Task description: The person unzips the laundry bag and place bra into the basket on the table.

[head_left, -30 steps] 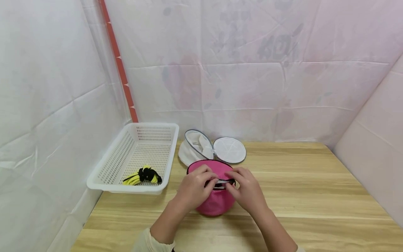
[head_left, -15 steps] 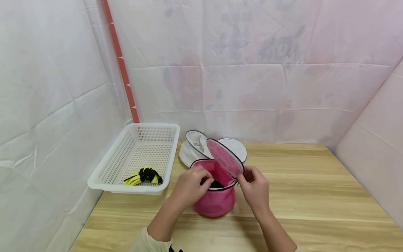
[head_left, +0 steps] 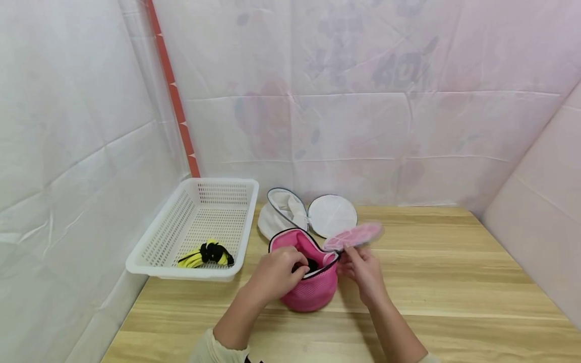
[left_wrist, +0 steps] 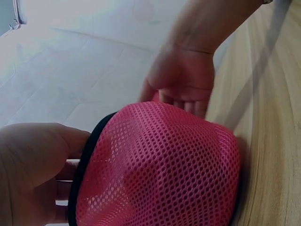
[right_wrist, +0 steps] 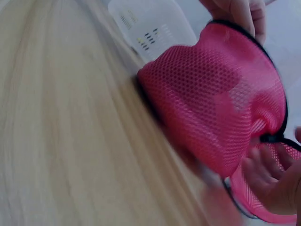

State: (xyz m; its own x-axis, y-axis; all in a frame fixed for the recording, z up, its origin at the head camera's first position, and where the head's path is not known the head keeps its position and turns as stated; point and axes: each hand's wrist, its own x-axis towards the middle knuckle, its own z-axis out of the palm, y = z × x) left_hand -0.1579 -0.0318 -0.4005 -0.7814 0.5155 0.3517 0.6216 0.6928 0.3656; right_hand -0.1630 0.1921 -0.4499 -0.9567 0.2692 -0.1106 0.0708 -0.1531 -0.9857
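A pink mesh laundry bag with a black-edged rim stands on the wooden table, its top unzipped. My left hand is at the left of its rim, fingers dipping into the mouth and partly hidden there. Something black shows inside, right by the thumb; I cannot tell whether the fingers grip it. At the bag's right side my right hand touches the base of the round pink lid, which is blurred and folded outward. In the right wrist view its fingers look loosely extended beside the lid's hinge.
A white plastic basket stands to the left, with a yellow and black bundle inside. Behind the pink bag lies a white mesh bag, its round lid spread open. White sheeting hangs along the table's back and sides.
The pink bag's lid has come up and swung over to the right, uncovering the inside. My right hand has shifted right and down with it; my left hand stays near the rim.
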